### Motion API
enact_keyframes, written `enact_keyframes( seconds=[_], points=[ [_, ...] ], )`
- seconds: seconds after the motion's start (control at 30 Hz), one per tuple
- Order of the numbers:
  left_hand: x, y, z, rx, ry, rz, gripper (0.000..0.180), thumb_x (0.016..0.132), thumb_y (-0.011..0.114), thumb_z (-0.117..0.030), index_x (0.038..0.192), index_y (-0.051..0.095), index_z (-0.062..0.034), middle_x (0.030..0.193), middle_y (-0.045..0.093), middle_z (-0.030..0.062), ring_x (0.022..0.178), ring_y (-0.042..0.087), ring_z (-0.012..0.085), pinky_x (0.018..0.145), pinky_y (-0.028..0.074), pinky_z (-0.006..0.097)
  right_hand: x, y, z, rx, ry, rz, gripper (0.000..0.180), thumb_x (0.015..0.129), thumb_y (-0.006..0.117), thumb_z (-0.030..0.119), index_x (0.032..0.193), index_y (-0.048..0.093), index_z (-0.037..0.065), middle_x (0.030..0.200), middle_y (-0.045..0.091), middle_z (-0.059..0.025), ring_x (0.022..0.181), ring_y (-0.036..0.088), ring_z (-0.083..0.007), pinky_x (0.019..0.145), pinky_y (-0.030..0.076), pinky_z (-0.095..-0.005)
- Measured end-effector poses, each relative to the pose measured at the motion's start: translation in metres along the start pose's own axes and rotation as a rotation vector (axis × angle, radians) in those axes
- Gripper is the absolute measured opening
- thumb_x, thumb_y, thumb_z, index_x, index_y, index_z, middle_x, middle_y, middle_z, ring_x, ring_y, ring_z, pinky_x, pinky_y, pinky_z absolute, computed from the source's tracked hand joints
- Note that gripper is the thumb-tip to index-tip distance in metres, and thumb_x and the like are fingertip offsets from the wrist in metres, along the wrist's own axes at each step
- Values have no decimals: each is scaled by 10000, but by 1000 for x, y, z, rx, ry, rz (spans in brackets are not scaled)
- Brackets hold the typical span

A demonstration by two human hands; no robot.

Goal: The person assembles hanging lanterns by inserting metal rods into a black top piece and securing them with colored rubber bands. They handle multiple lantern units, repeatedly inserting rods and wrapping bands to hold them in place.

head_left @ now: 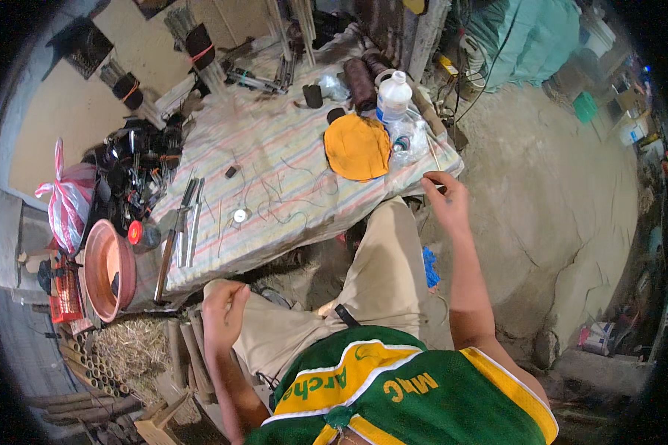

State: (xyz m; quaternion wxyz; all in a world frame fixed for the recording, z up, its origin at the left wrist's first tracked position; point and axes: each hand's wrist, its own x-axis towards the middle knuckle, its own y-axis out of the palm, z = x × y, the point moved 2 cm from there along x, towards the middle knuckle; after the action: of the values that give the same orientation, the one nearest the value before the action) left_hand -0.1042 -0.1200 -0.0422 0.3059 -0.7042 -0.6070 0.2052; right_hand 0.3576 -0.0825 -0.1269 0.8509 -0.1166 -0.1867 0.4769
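My left hand (225, 308) is held above my left knee, in front of the table's near edge, its fingers curled and thumb pressed in. Whatever may be between those fingers is hidden. Off the table's right corner, my right hand (448, 202) has its thumb and forefinger brought close together. A thin pale stick (433, 152) ends near its fingertips; I cannot make out whether they grip it. On the striped cloth (289, 159) covering the table lie loose dark threads (274, 204), a small white round object (240, 216) and a round orange cloth piece (356, 148).
A white bottle (393, 98) and a dark brown thread spool (360, 84) stand at the back right. Long-handled tool (168, 259) and metal strips (193, 230) lie left, beside a red-lidded jar (147, 236) and pinkish basin (96, 271). Bundled rods (200, 48) stand behind.
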Motion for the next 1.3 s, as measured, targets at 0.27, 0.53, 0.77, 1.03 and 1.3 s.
enact_keyframes(
  seconds=[0.27, 0.53, 0.77, 1.03, 1.3],
  points=[
    [-12, -8, 6, 33, -164, 3, 129, 889, 672, -74, 957, 663, 34, 852, 675, 137, 768, 645, 197, 733, 514, 310, 86, 28, -2, -306, -249, -162, 271, 834, 713, 223, 954, 705, -20, 899, 718, -167, 827, 699, -279, 759, 526, -356],
    [-11, -5, 21, -50, -133, -16, 122, 885, 687, -67, 952, 673, 34, 858, 675, 132, 779, 650, 187, 740, 524, 293, 130, 47, -38, -493, -5, 95, 308, 781, 739, 256, 939, 711, -6, 863, 717, -165, 776, 702, -267, 705, 541, -380],
    [5, -1, 20, -48, -47, 15, 127, 881, 683, -50, 955, 662, 51, 854, 664, 144, 750, 640, 194, 697, 513, 293, 126, 37, -41, -19, -83, 72, 209, 828, 731, 188, 907, 697, -3, 789, 697, -74, 650, 620, -138, 612, 498, -301],
    [15, 0, 11, -33, -2, 39, 119, 874, 685, -43, 948, 662, 47, 850, 661, 145, 743, 639, 205, 684, 511, 295, 118, 28, 6, 135, -159, 15, 187, 912, 676, 180, 956, 660, -1, 854, 658, -30, 747, 566, -99, 658, 464, -276],
    [49, 51, -20, -405, 117, 52, 423, 820, 766, -104, 1178, 592, 39, 979, 690, 160, 891, 679, 213, 814, 536, 311, -25, 109, 96, 193, -239, 677, 108, 928, 655, 110, 985, 640, 20, 840, 625, -12, 778, 567, -97, 684, 475, -275]
  ],
)
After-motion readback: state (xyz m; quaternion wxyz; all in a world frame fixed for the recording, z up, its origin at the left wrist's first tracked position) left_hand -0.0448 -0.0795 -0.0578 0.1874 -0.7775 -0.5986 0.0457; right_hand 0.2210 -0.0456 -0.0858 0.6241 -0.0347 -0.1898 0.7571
